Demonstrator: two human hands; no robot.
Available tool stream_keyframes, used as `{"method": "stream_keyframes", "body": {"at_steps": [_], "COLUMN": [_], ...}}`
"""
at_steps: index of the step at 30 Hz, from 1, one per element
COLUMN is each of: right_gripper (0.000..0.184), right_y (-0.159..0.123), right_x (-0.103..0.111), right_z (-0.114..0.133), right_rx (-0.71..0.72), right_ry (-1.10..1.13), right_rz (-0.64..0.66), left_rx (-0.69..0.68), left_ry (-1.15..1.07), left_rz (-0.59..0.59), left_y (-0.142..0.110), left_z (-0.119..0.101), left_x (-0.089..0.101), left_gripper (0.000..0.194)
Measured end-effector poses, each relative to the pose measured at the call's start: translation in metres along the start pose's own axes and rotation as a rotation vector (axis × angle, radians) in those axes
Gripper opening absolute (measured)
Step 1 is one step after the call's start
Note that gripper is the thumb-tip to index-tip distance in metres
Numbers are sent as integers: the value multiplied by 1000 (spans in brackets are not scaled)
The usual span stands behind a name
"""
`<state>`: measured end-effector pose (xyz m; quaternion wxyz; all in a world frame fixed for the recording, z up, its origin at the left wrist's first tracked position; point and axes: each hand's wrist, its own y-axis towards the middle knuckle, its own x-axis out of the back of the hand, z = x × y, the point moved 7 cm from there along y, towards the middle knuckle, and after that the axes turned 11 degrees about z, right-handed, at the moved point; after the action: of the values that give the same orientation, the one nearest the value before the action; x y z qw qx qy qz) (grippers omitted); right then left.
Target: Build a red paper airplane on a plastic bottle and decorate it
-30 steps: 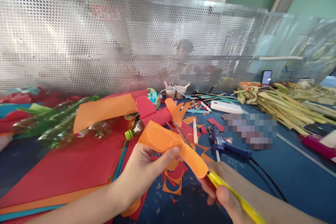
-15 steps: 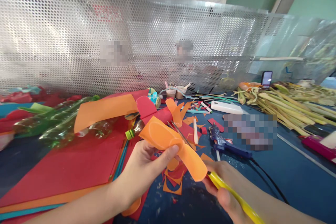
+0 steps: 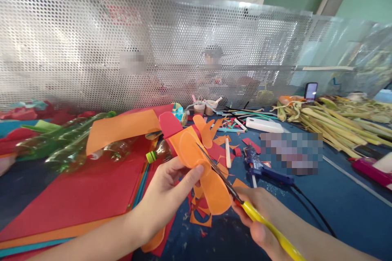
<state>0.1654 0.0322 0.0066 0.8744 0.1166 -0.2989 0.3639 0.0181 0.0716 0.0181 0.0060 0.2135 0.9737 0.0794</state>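
My left hand (image 3: 174, 189) pinches a piece of orange foam sheet (image 3: 217, 191) between thumb and fingers, near its narrow middle. The piece has a rounded lobe at its lower end, and a pale curved outline shows on its upper part. In my right hand (image 3: 260, 212) is a pair of scissors (image 3: 255, 214) with yellow handles, fingers wrapped round them. The dark blades lie along the right edge of the orange piece, pointing up and left. Orange and red offcuts (image 3: 200, 218) lie on the table below.
Red sheets (image 3: 92, 187) are stacked at left, with green plastic bottles (image 3: 72, 151) behind. A blue glue gun (image 3: 266, 169) with a black cord lies right of my hands. Dried stalks (image 3: 339, 126) and a phone (image 3: 311, 92) are at far right. A perforated metal screen (image 3: 183, 49) stands behind.
The orange piece has turned clockwise, its lower lobe swinging left and down. More of the scissor blades now shows along its right edge. Both hands keep their grip.
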Motion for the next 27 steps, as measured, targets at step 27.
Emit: {"method": "stream_keyframes", "body": {"at_steps": [27], "right_gripper": [72], "right_y": [1], "right_x": [-6], "right_z": [-12], "right_rx": [-54], "right_ry": [64], "right_rz": [6], "left_rx": [-19], "left_ry": [-98], "left_rz": [-7], "left_y": [2], "left_z": [-6], "left_x": [-4], "left_gripper": [21]}}
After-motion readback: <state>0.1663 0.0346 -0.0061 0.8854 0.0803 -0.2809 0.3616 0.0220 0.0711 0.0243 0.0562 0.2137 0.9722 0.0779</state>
